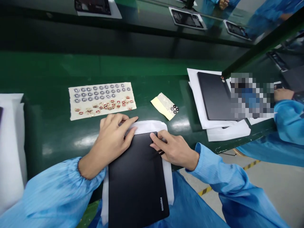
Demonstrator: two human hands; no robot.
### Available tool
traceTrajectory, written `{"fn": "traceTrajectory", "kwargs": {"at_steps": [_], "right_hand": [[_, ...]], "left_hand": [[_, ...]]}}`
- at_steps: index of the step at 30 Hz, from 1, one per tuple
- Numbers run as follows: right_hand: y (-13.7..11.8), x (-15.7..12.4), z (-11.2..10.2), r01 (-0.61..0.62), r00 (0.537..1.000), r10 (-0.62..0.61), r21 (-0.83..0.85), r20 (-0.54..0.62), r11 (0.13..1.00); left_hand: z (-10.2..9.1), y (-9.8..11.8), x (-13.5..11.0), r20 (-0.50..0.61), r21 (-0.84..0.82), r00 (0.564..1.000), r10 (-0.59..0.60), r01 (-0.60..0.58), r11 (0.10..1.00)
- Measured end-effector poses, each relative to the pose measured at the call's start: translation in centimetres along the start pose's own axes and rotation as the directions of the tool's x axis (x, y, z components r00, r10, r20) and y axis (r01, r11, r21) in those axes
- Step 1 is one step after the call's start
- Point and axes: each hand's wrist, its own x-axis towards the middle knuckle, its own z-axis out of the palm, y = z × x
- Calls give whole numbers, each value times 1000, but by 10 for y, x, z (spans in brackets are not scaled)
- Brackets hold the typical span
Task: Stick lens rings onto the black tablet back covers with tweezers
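A black tablet (139,180) with a white "POSITIVO" mark lies back up on a white foam sleeve (148,126), partly over the table's front edge. My left hand (111,139) rests at its far left corner, fingers stretched out over the sleeve. At the far right corner my right hand (174,147) presses its thumb on the tablet, which hides that spot. Its other fingers curl round a thin dark two-pronged thing, perhaps tweezers (161,152), mostly hidden. Just beyond stands a small cream backing sheet (163,106) with several black rings at one end.
A larger sheet (102,99) bears rows of ring stickers and loose red-marked bits. At right, another black tablet (215,96) lies on white sleeves beside a co-worker's arm (289,117). White sleeves (11,152) lie at left. Devices (187,19) sit on the raised line behind.
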Motion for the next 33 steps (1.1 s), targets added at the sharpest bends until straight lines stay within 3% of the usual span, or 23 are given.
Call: {"fn": "traceTrajectory", "kwargs": {"at_steps": [4,6,8,11,13,15,17,19,21,23,25,28,33], "right_hand": [[15,14,-5,153,984,-155,29,85,988],[23,14,-1,151,987,-156,104,36,983],[29,11,4,110,992,-92,257,-81,960],[30,5,7,-11,968,141,529,-206,848],[26,3,5,-114,950,274,653,-148,749],[21,2,0,-243,930,367,746,-2,620],[17,2,-5,-351,900,405,818,160,456],[16,0,-10,-411,871,401,867,283,282],[16,-3,-14,-445,845,381,889,375,112],[16,-6,-17,-470,812,373,882,448,-36],[16,-6,-18,-459,792,393,880,468,-122],[18,0,-18,-407,774,468,901,427,-150],[21,19,-14,-362,744,560,925,363,-119]], "left_hand": [[7,0,-1,-59,-11,998,-3,2,1000],[9,-1,0,-63,-34,998,-18,16,999],[7,-2,1,-53,-88,998,-29,25,996],[1,0,-1,-60,-247,998,-24,9,969],[-5,3,-2,-90,-324,996,9,-38,945],[-12,3,-2,-95,-358,995,34,-66,932],[-21,-1,-1,-43,-449,998,-48,24,893],[-33,-10,-1,117,-641,961,-251,266,720],[-45,-20,-4,380,-765,835,-398,525,372],[-53,-26,-12,577,-765,717,-391,642,49],[-54,-28,-20,636,-752,668,-387,648,-117],[-44,-23,-28,604,-780,669,-433,609,-146],[-38,-18,-27,561,-818,742,-367,566,-104]]}}
